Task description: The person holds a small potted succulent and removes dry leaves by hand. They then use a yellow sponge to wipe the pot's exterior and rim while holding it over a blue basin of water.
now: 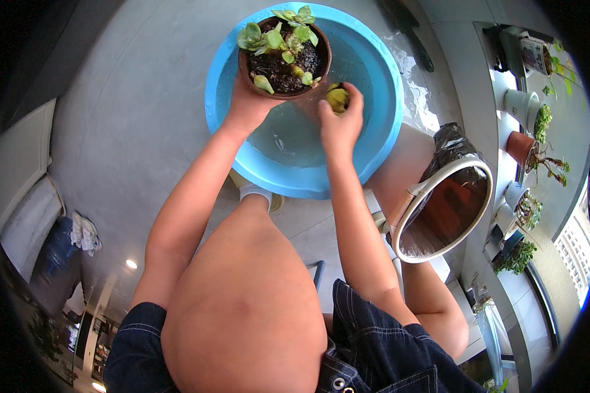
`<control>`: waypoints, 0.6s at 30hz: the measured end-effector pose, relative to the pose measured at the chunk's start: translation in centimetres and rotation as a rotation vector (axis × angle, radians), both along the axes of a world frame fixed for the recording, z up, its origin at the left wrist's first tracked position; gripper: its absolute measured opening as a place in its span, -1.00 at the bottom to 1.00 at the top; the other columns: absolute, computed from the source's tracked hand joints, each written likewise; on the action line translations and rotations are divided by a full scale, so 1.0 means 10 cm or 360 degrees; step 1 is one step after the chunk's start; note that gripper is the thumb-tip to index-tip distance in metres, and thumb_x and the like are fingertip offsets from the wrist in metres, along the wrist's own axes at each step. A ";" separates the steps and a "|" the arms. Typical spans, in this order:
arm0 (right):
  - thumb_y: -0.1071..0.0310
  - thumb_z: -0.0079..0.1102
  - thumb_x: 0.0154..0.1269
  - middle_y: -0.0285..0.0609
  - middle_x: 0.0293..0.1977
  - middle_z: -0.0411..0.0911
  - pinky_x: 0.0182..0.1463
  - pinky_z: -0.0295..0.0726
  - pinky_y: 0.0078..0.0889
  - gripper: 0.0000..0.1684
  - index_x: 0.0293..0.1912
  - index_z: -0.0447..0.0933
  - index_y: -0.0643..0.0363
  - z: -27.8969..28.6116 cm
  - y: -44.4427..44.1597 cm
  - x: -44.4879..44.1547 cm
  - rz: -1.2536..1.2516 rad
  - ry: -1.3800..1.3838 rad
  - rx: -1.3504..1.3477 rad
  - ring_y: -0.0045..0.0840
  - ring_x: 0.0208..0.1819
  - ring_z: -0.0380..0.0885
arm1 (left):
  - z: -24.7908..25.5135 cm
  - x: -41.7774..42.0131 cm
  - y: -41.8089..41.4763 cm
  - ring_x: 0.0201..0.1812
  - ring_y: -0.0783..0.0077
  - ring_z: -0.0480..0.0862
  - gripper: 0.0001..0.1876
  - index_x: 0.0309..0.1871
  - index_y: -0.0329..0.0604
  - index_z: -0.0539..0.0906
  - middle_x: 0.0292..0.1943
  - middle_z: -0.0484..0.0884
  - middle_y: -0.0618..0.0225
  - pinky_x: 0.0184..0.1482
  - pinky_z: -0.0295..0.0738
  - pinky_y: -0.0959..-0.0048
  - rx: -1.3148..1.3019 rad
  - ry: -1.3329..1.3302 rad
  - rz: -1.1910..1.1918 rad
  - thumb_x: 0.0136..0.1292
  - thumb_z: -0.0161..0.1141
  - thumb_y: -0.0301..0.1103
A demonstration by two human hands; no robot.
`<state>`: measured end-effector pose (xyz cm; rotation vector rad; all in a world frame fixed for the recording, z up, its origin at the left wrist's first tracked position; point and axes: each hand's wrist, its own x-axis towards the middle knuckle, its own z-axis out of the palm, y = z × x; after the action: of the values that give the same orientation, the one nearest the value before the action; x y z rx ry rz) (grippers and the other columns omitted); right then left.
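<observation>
A brown round flowerpot (pixel 243 69) of dark soil is held over a light blue plastic basin (pixel 392 103) by my left hand (pixel 248 108), which grips its lower left side. Green succulents (pixel 275 38) grow in the pot, some with pale or browned leaves. My right hand (pixel 341 128) pinches a small, crumpled yellow piece with dark patches (pixel 338 97), maybe a sponge or a cloth. It is just right of the pot's rim, over the basin. Cloudy water (pixel 290 140) lies in the basin.
To the right stands a waste bin (pixel 486 177) lined with a black plastic bag. Several potted plants, one in a terracotta pot (pixel 520 147), line the ledge at the far right. The grey floor (pixel 142 98) is wet right of the basin. My bare knee (pixel 246 294) is raised between my arms.
</observation>
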<state>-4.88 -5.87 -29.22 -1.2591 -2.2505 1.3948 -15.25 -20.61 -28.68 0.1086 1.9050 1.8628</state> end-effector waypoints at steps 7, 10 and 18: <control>0.42 0.35 0.10 0.08 0.04 0.63 0.18 0.57 -0.01 -0.55 0.05 0.63 0.13 -0.34 -0.10 -0.12 0.0027 -0.0436 0.0309 0.01 0.09 0.59 | 0.02 0.05 0.07 0.29 0.32 0.58 -0.01 0.44 -0.19 0.32 0.31 0.54 0.23 0.33 0.52 0.29 0.0073 0.0032 -0.0060 -0.09 0.68 -0.41; 0.39 0.34 0.11 0.08 -0.06 0.67 0.15 0.58 -0.02 -0.54 0.06 0.64 0.15 -0.46 -0.10 -0.07 0.0145 -0.0367 0.0460 0.03 0.03 0.62 | -0.01 0.07 0.05 0.31 0.33 0.56 0.01 0.44 -0.21 0.30 0.34 0.53 0.22 0.35 0.50 0.28 0.0113 -0.0003 -0.0073 -0.10 0.69 -0.42; 0.43 0.31 0.14 0.10 -0.10 0.66 0.16 0.55 -0.08 -0.59 0.02 0.56 0.23 -0.55 0.03 -0.05 -0.0404 0.0018 -0.0243 -0.07 -0.03 0.65 | -0.02 0.12 0.10 0.32 0.30 0.56 0.05 0.46 -0.23 0.30 0.35 0.52 0.20 0.35 0.51 0.27 0.0075 0.0008 -0.0131 -0.13 0.71 -0.41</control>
<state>-5.34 -5.61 -34.74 -1.5191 -1.9245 1.4927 -14.02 -19.61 -28.91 0.2038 1.8322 1.8547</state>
